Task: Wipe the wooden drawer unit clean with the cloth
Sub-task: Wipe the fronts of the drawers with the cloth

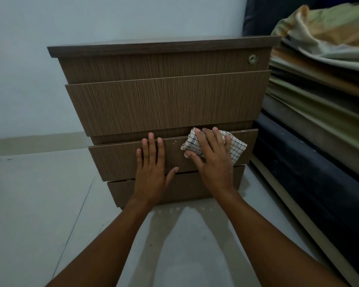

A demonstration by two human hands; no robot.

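A brown wooden drawer unit (pixel 162 104) stands on the floor against the wall, with three drawer fronts and a round lock at its top right. A folded white cloth with a dark check (pixel 237 149) lies against the right half of the lowest drawer front. My right hand (pixel 212 160) presses flat on the cloth, fingers straight and spread. Left of it, my left hand (pixel 151 168) rests flat on the same drawer front with its fingers straight and holds nothing.
A bed (pixel 311 154) with a dark frame and rumpled green and orange bedding (pixel 327 40) stands close on the right of the unit. Pale floor tiles (pixel 39 204) spread to the left and in front. A light wall (pixel 29 69) is behind.
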